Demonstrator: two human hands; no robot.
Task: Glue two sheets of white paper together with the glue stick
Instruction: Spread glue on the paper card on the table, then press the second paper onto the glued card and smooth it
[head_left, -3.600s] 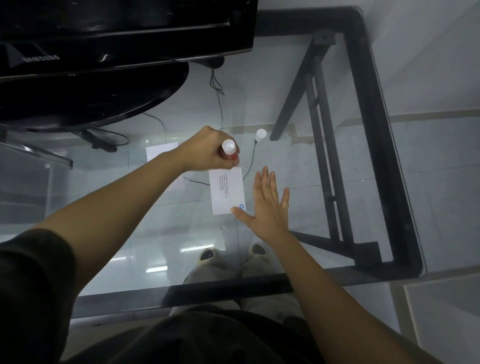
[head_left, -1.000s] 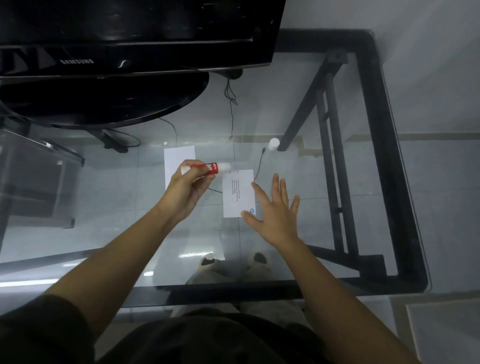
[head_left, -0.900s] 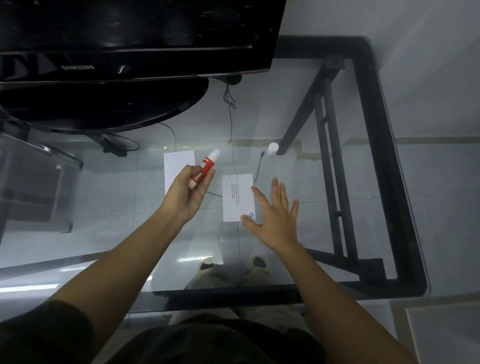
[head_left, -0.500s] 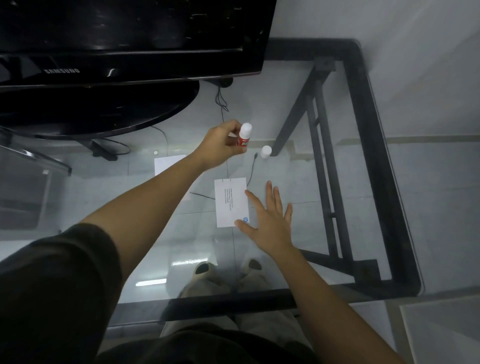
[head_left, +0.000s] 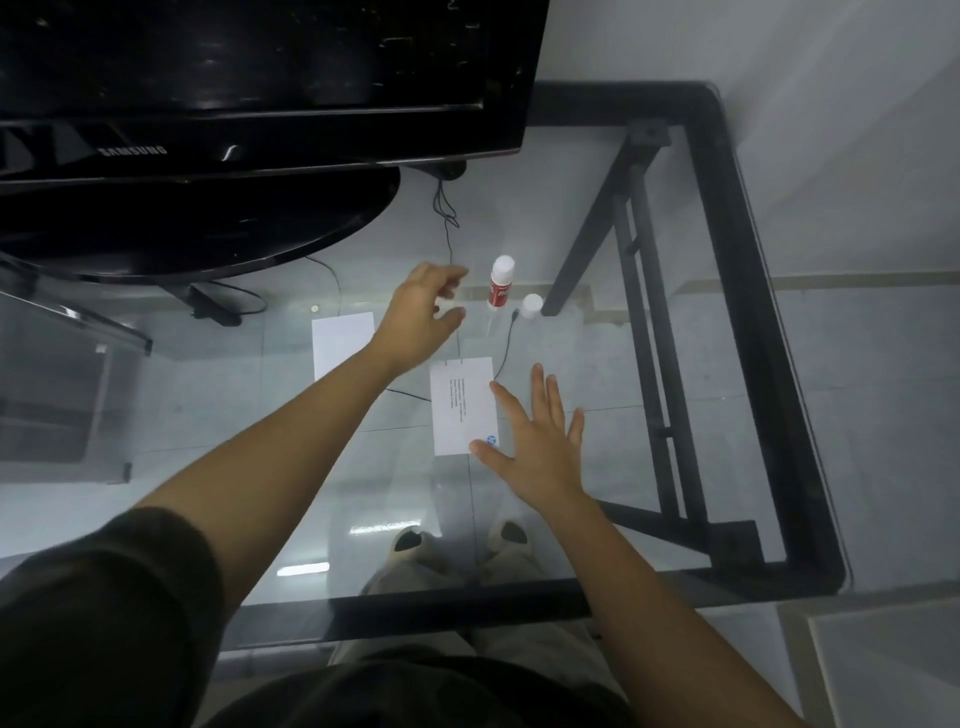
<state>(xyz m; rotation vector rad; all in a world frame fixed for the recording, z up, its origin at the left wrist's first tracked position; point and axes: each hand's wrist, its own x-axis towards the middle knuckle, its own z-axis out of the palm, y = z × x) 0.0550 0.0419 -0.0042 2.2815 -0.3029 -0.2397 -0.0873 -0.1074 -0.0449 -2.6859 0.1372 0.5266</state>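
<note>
A red and white glue stick (head_left: 501, 283) stands upright on the glass table, with its white cap (head_left: 531, 305) lying just to its right. My left hand (head_left: 423, 317) hovers a little left of the stick, fingers apart, holding nothing. A white paper with small print and a blue logo (head_left: 462, 405) lies at the table's middle. My right hand (head_left: 535, 441) rests flat with spread fingers on its right edge. A second plain white paper (head_left: 340, 340) lies further left, partly under my left forearm.
A black monitor (head_left: 249, 93) on a wide black base (head_left: 182, 228) fills the back left. The glass table (head_left: 727, 364) has a black frame, with black legs and cables seen through it. My feet show below the glass.
My left hand carried the glue stick from the left paper to the back, stood it beside the cap and let go. The right hand stayed on the printed paper.
</note>
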